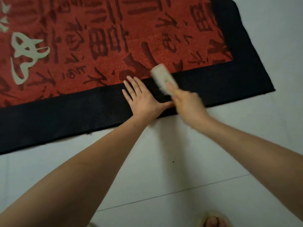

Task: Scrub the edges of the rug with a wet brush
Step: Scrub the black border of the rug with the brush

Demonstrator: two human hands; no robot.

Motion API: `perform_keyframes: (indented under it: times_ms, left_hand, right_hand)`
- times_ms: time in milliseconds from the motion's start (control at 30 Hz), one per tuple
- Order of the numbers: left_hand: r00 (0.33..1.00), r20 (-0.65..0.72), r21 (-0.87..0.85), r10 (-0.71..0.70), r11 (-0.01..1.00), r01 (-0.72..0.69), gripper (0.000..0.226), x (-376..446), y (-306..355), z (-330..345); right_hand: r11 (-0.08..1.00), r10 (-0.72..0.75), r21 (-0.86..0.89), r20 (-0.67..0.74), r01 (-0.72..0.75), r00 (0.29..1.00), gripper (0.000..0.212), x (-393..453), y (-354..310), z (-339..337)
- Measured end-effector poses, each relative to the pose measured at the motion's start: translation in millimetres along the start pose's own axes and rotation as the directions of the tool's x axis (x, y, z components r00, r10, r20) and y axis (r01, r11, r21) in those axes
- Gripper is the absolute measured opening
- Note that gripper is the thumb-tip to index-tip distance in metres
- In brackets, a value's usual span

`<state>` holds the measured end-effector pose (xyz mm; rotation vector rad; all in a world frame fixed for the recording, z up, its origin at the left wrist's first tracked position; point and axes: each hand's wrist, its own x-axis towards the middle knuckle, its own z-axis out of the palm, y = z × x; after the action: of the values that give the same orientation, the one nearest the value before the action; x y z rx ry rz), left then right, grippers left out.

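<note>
Red rug (114, 38): 1 left hand (144, 100) flat, 1 right hand (188, 102) gripping 1 brush (161, 76).

Left hand (142, 99) laid flat, palm down, fingers extended and spread, right hand (186, 102) curled in a grip, motion-blurred, both forearms extended forward, bare.

Pale tiled floor (164, 185), thin dark grout lines, small dark speck (173, 161).

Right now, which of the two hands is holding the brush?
The right hand grips the pale brush; the left hand lies flat, fingers straight, on the rug's black border.
</note>
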<state>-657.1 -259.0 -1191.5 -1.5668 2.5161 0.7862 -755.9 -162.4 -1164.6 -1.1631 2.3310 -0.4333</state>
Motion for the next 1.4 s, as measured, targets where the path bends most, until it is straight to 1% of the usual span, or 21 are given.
perform_keyframes:
  times_ms: [100,167,233,267,400,467,533,567,600,667,733,800,900,967,1033,1100,1200,1233,1267,1333,1400]
  left_hand:
    - [1.000,0.005,0.063,0.017,0.998,-0.018,0.149,0,-3,11]
    - [0.997,0.073,0.075,0.012,0.997,-0.018,0.161,0,-4,7]
    - [0.994,0.107,0.097,-0.003,0.995,-0.007,0.164,1,0,3]
    - [0.993,0.118,0.101,-0.014,0.995,0.002,0.164,2,3,2]
    - [0.986,0.154,0.103,-0.056,0.994,0.040,0.153,5,7,-1]
    - [0.981,0.188,0.121,-0.049,0.992,0.027,0.162,4,7,-4]
    - [0.979,0.200,0.133,-0.045,0.991,0.019,0.166,3,8,-7]
    - [0.978,0.203,0.130,-0.053,0.991,0.026,0.167,1,9,-8]
    - [0.977,0.203,0.125,-0.059,0.992,0.034,0.165,1,8,-8]
    - [0.979,0.192,0.124,-0.066,0.991,0.042,0.157,4,8,-7]
    - [0.980,0.189,0.143,-0.063,0.989,0.037,0.154,5,8,-8]
    - [0.977,0.205,0.156,-0.057,0.988,0.025,0.161,3,8,-11]
    - [0.970,0.231,0.167,-0.074,0.985,0.036,0.166,1,9,-13]
    - [0.960,0.259,0.197,-0.104,0.979,0.052,0.166,4,15,-15]
    - [0.950,0.282,0.227,-0.138,0.971,0.074,0.165,6,18,-18]
    - [0.947,0.286,0.245,-0.147,0.967,0.076,0.164,7,19,-21]
    - [0.934,0.309,0.279,-0.180,0.956,0.092,0.165,7,26,-26]
    - [0.922,0.323,0.302,-0.212,0.947,0.112,0.165,8,32,-28]
    - [0.909,0.341,0.330,-0.239,0.936,0.122,0.165,11,39,-31]
    - [0.895,0.364,0.362,-0.257,0.925,0.118,0.164,17,53,-34]
    - [0.897,0.364,0.364,-0.251,0.925,0.111,0.161,20,56,-34]
  right_hand:
    - [0.955,-0.123,-0.259,0.106,0.147,0.987,0.055,4,1,5]
    - [0.931,-0.026,-0.365,0.021,0.032,0.999,0.056,9,31,-24]
    - [0.936,0.106,-0.327,-0.093,-0.131,0.990,0.054,7,40,-37]
    - [0.938,0.096,-0.322,-0.102,-0.124,0.990,0.055,6,29,-29]
    - [0.930,-0.131,-0.331,0.111,0.161,0.985,0.061,3,-1,9]
    - [0.906,-0.042,-0.422,-0.018,0.031,0.999,0.055,10,40,-18]
    - [0.898,0.197,-0.357,-0.197,-0.257,0.961,0.049,10,71,-45]
    - [0.896,0.244,-0.320,-0.225,-0.308,0.943,0.048,5,65,-42]
    - [0.907,0.209,-0.325,-0.203,-0.267,0.957,0.047,2,48,-28]
    - [0.947,0.045,-0.317,-0.021,-0.049,0.999,0.048,-6,7,3]
    - [0.943,-0.101,-0.312,0.072,0.119,0.992,0.057,-7,3,10]
    - [0.914,-0.002,-0.405,-0.032,-0.011,0.999,0.059,2,48,-22]
    - [0.888,0.280,-0.304,-0.238,-0.346,0.930,0.054,-2,83,-57]
    - [0.924,0.186,-0.305,-0.163,-0.229,0.969,0.049,-3,48,-31]
    - [0.961,-0.010,-0.275,0.024,0.016,1.000,0.055,-6,15,-5]
    - [0.936,-0.080,-0.343,0.014,0.080,0.997,0.059,-2,33,-13]
    - [0.925,0.267,-0.211,-0.228,-0.316,0.936,0.056,8,96,-64]
    - [0.912,0.320,-0.180,-0.252,-0.369,0.914,0.055,7,97,-68]
    - [0.920,0.279,-0.211,-0.235,-0.329,0.931,0.055,6,83,-60]
    - [0.964,0.088,-0.247,-0.046,-0.096,0.995,0.058,3,42,-33]
    - [0.958,-0.087,-0.267,0.095,0.109,0.992,0.061,-6,28,-19]
